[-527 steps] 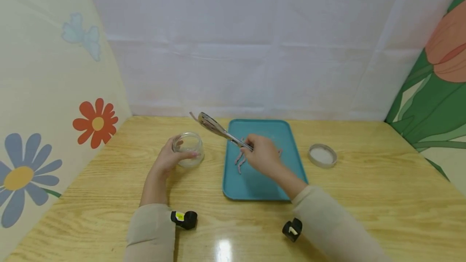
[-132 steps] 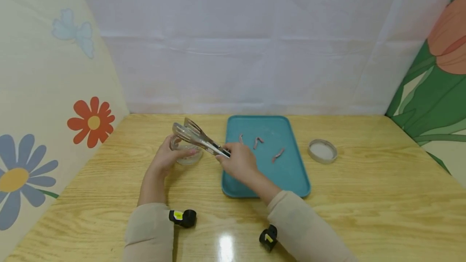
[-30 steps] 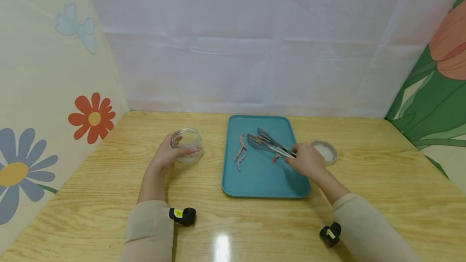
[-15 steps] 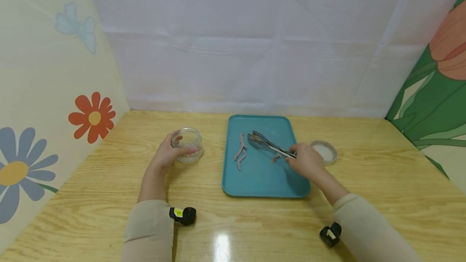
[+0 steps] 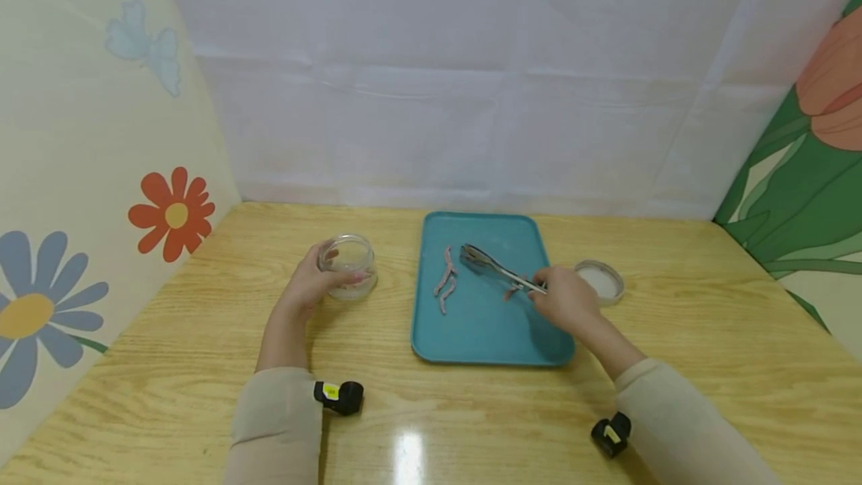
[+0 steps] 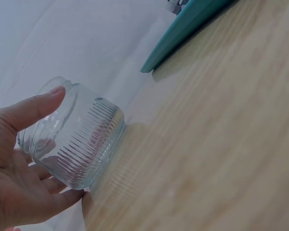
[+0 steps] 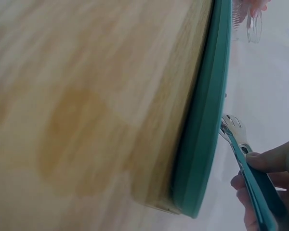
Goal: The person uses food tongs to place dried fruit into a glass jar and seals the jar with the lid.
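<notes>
My left hand (image 5: 304,284) grips a clear glass jar (image 5: 364,259) standing on the table, thumb on one side and fingers on the other. In the left wrist view the ribbed jar (image 6: 89,139) shows something pinkish inside. My right hand (image 5: 564,296) holds metal tongs (image 5: 500,269), their arms squeezed nearly together, heads low over the blue-green tray (image 5: 485,339). Thin pinkish worm-like strips (image 5: 445,273) lie at the tray's left; another strip (image 5: 509,294) shows partly beneath the tongs' handle. Whether the tongs' heads hold a strip cannot be seen.
A round pale lid (image 5: 602,281) lies right of the tray, partly behind my right hand. The wooden table (image 5: 390,410) meets a white cloth backdrop (image 5: 471,133) at the back. Painted panels (image 5: 161,245) stand at both sides.
The tongs, above the jar several seconds ago, have come right over the tray. In the last second their spread arms have drawn together. The left hand still holds the jar.
</notes>
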### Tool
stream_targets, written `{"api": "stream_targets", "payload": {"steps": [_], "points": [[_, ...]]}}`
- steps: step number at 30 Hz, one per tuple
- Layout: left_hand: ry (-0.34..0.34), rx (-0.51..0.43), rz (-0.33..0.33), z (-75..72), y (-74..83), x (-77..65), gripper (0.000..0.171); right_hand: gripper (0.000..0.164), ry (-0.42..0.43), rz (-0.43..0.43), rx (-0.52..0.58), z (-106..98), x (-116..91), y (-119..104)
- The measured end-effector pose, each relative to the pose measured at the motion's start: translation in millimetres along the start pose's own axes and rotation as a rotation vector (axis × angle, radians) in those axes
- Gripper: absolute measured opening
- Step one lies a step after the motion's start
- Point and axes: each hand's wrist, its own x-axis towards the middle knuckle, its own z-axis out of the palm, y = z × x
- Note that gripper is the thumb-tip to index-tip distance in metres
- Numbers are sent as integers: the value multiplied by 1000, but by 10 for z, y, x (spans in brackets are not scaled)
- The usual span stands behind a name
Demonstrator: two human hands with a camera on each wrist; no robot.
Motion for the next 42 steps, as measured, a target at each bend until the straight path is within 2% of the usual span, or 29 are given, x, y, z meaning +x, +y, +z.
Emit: {"api": "stream_targets", "payload": {"steps": [18,26,32,42], "points": [[-8,-1,0,5,33,-8,100,22,-25,38,3,-79,-7,64],[-7,-5,-5,4,43,-13,100,15,39,-11,17,-182,40,93],[-9,-5,-1,-4,26,-7,100,16,67,-16,27,-263,66,57],[-3,-2,-4,1,9,-1,100,22,61,9,24,-404,121,-72]]}}
